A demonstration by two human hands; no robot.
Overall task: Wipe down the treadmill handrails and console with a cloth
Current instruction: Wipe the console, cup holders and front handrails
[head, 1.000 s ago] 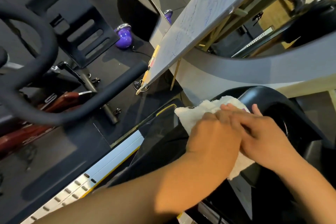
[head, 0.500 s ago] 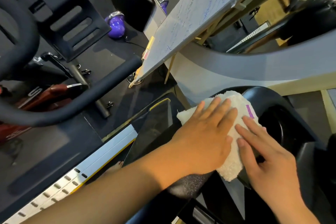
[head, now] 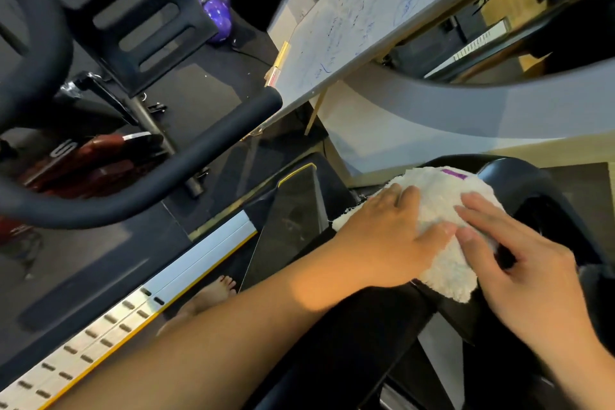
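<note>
I press my left hand (head: pixel 392 243) and right hand (head: pixel 519 256), fingers spread flat, on the white cloth (head: pixel 439 203) (purple tag at 12 o'clock) covering the black console (head: pixel 539 183).

This is a gym or home workout room. A black padded handlebar (head: pixel 186 173) of an exercise bike curves across the left, with its dark frame (head: pixel 133 20) behind it. A purple kettlebell (head: pixel 218 15) stands on dark rubber floor matting (head: pixel 199 90). Below runs a treadmill's silver side rail (head: pixel 139 303) with slotted grips and a yellow edge, beside the black belt. A whiteboard (head: pixel 366 17) covered in blue marker writing leans against the wall, just beyond the treadmill's black console (head: pixel 532 183).
</note>
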